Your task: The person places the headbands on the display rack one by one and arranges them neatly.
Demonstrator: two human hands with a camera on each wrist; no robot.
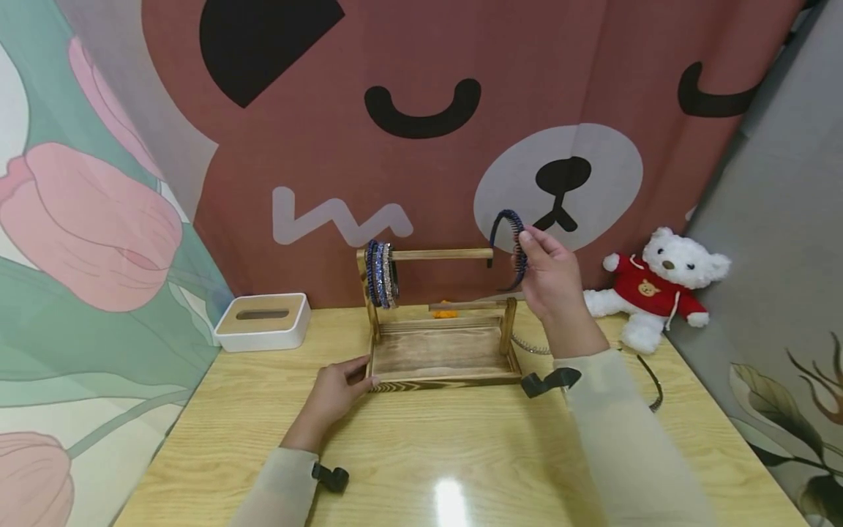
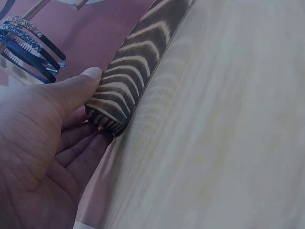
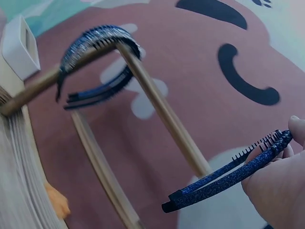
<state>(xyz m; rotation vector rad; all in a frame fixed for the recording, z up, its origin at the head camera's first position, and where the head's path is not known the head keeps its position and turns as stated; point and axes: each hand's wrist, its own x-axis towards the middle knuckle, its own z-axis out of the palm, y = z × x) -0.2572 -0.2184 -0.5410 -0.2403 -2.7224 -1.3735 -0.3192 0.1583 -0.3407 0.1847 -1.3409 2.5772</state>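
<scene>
A wooden stand (image 1: 435,353) with a tray base and an upper bar stands on the table. My left hand (image 1: 337,394) grips its front left corner, thumb on top and fingers against the end in the left wrist view. Several glittery headbands (image 1: 383,274), blue and silver, hang at the bar's left end. My right hand (image 1: 552,282) pinches a dark blue toothed headband (image 3: 228,179) between thumb and fingers. This headband is raised near the free right end of the bar (image 1: 441,254); whether it touches the bar I cannot tell.
A silvery headband (image 1: 532,348) and a dark one (image 1: 653,382) lie on the table right of the stand. At the back right sits a white teddy bear (image 1: 648,293) in red. A white tissue box (image 1: 263,337) is at left. Something orange (image 1: 445,313) shows behind the stand.
</scene>
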